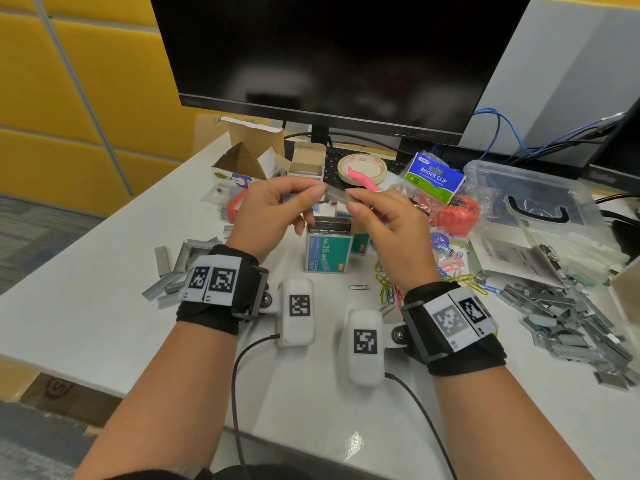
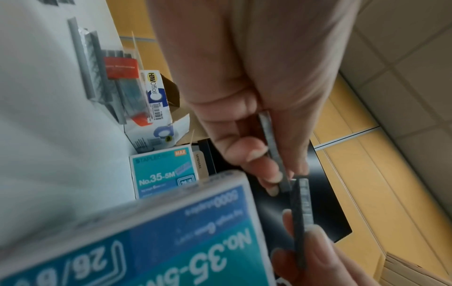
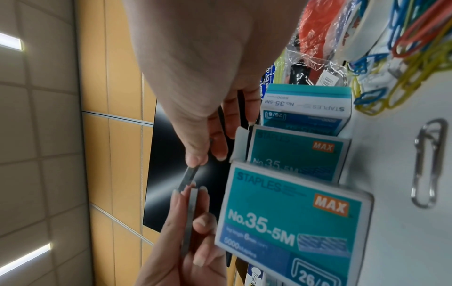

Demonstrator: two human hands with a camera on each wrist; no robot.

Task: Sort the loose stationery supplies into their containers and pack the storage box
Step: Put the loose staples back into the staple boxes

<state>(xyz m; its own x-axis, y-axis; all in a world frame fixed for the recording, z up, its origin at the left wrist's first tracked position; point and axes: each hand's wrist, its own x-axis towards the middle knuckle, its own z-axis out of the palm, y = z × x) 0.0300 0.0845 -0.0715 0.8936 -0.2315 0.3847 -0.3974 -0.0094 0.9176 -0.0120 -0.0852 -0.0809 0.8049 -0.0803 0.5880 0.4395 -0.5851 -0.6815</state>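
Cluttered desk (image 1: 104, 327); left hand (image 1: 273, 216), right hand (image 1: 388, 223), each grip pinching a staple strip (image 1: 337, 195) above open staple box (image 1: 327, 249).

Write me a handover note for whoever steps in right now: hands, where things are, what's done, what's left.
Left hand pinches one staple strip; right hand pinches another staple strip, ends meeting above the open teal staple box.
Done: that box already stands full of strips.
Left: loose staples on the right, more staples on the left, coloured paper clips, binder clip bag; clear storage box not yet packed.
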